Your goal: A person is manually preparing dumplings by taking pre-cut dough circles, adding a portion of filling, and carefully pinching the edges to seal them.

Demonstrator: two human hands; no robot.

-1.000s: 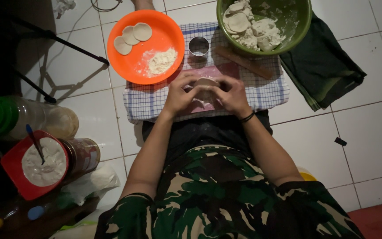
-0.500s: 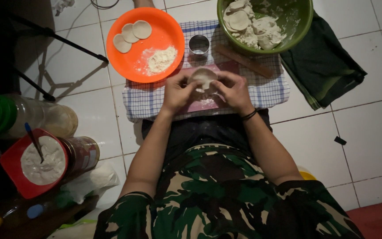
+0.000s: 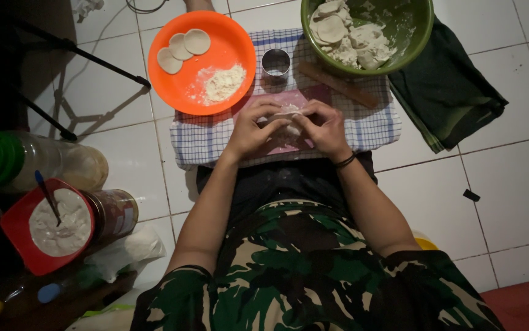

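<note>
seen from above, a person in a camouflage shirt sits on a white tiled floor [image 3: 509, 184]. at far left, in shadow, lie a clear plastic jar with a green lid [image 3: 7, 160], a red square tub of pale paste with a spoon stuck in it [image 3: 47, 225] and a brown glass jar on its side [image 3: 114, 211]. further in, a blue and white checked cloth [image 3: 206, 142] is spread on the floor, and overlapping its upper left part is a round orange plastic plate [image 3: 240, 55] holding three flat white dough discs [image 3: 182, 48] and a small heap of white flour [image 3: 221, 83]. near the centre a small round metal cutter ring [image 3: 275, 62] stands on the cloth. just below it, the left hand [image 3: 253, 127] and the right hand [image 3: 324, 127] meet over a pink mat [image 3: 319, 95], fingers curled around a small pale piece of dough [image 3: 289, 116], which is pinched between the fingertips of both hands just above the mat. to do this well, it seems wise to press evenly round the edge, keep the fingers lightly floured from the plate, and support the piece from beneath so it does not tear. to the right a wooden rolling stick [image 3: 344, 86] lies on the cloth, a green round bowl [image 3: 421, 37] holds lumps of dough, and a dark green folded cloth [image 3: 448, 92] lies beyond.
</note>
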